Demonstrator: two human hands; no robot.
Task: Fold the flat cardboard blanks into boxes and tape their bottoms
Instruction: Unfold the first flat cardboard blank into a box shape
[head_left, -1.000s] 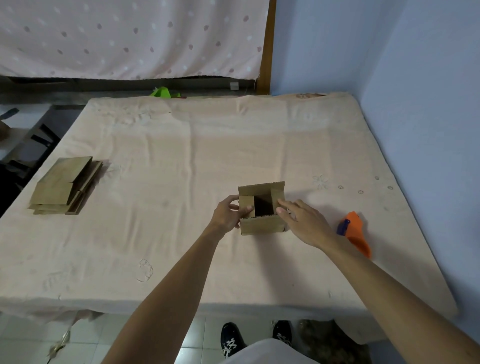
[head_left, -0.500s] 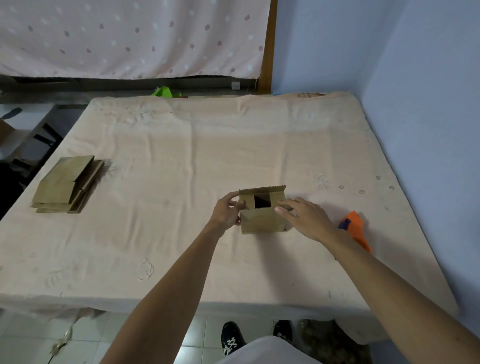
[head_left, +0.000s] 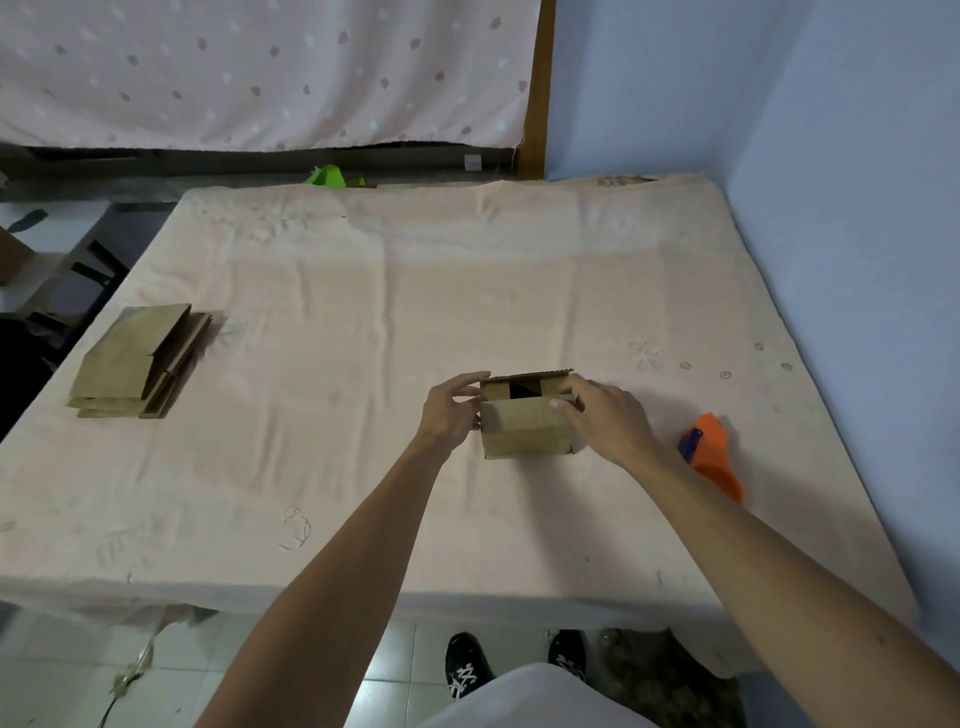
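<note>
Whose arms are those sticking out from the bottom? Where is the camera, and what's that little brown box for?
Those are a person's own arms. The camera sits on their head and looks forward and down, so you see what they see, even their shoes on the floor. There is no machine here, just two bare hands. The left hand holds the left side of a small cardboard box. The right hand has its fingers curled over the near flap and seems to be folding it in. A dark gap shows in the middle of the box's top. The box stands on a table covered with a pale cloth. Far to the left lies a stack of flat cardboard blanks, waiting to become boxes. On the right lies an orange tape dispenser, probably for taping the flaps.
</note>
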